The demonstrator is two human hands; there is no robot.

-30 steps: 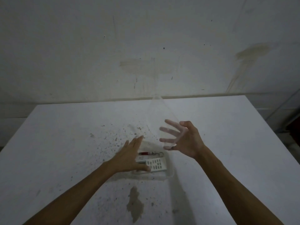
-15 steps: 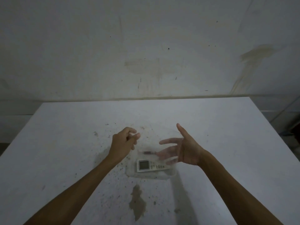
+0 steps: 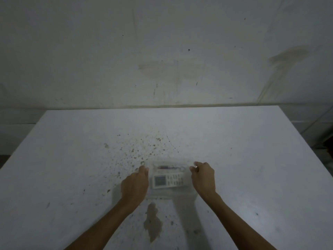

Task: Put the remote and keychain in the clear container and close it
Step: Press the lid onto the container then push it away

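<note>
Fingers of both hands, spread apart earlier, now curled against clear container (image 3: 169, 193) ends, lid down.

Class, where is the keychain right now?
In the head view, the keychain lies inside the clear container, just beyond the remote, between both hands.

A single head-worn wide-angle view looks forward and down from close above onto the speckled white flat table (image 3: 234, 141), facing the stained pale wall (image 3: 162, 51) behind it.
</note>
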